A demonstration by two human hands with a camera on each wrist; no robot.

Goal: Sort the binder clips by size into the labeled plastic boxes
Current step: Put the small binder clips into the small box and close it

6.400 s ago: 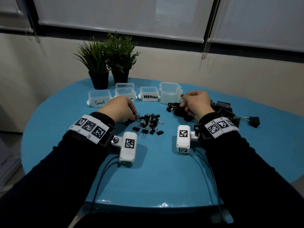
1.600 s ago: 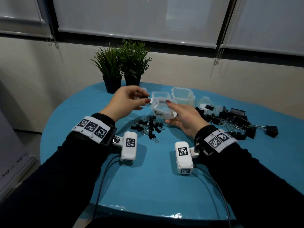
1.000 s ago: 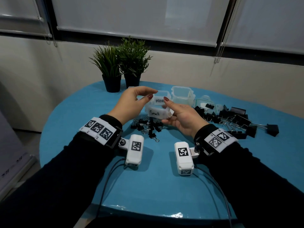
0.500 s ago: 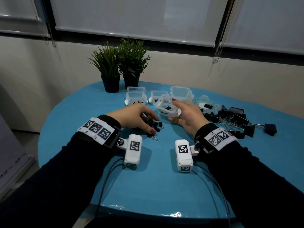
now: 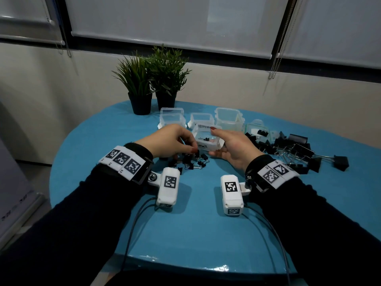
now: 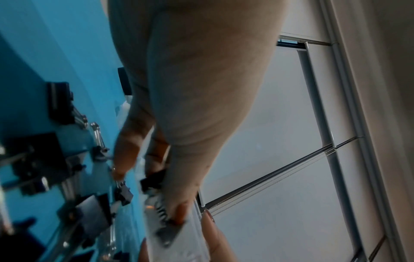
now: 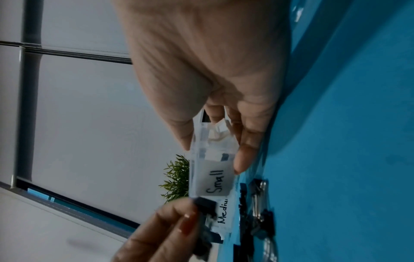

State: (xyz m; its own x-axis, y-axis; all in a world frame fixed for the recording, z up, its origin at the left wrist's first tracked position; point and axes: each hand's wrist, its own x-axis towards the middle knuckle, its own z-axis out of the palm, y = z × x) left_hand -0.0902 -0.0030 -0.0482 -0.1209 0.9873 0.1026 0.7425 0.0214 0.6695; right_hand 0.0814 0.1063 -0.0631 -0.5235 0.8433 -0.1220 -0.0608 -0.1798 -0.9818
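My right hand (image 5: 213, 141) holds the clear box labelled Small (image 5: 206, 139) just above the blue table, thumb on its far rim and fingers beneath; a small clip lies inside. In the right wrist view the Small box (image 7: 210, 159) sits between thumb and fingers. My left hand (image 5: 192, 150) pinches a small black binder clip (image 7: 205, 203) right beside the box's near wall. Under that hand lies a pile of small clips (image 5: 191, 162). The left wrist view shows the left hand's fingers (image 6: 156, 156) curled round a small black clip (image 6: 154, 177).
Behind the held box stand a row of clear boxes (image 5: 172, 118), one labelled Medium (image 7: 224, 212), and a larger box (image 5: 228, 119). A heap of big black clips (image 5: 294, 149) spreads at the right. Two potted plants (image 5: 154, 79) stand at the table's far edge (image 5: 195, 104).
The right hand brought the Small box from the row down beside the pile of small clips. The left hand dipped onto the pile and now pinches a clip next to the box.
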